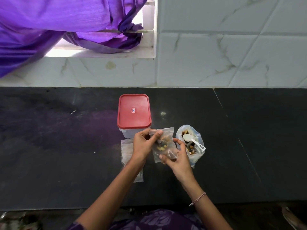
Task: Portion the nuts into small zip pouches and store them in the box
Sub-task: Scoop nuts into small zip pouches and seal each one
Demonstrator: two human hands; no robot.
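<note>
A small clear zip pouch [163, 145] with a few nuts inside is held above the dark counter between both hands. My left hand [144, 144] pinches its upper left part with thumb and fingers. My right hand [176, 156] pinches its lower edge from the right. Just right of them sits an open plastic bag of mixed nuts [191, 145] with a white scoop [192, 141] lying in it. Behind the hands stands the clear box [128, 132] with its red lid [134, 111] on. Empty pouches [127, 151] lie flat under my left wrist.
The black stone counter [66, 138] runs left and right, with bare surface on both sides. A white tiled wall [224, 55] rises behind it. A purple curtain [58, 27] hangs over the window ledge at the upper left.
</note>
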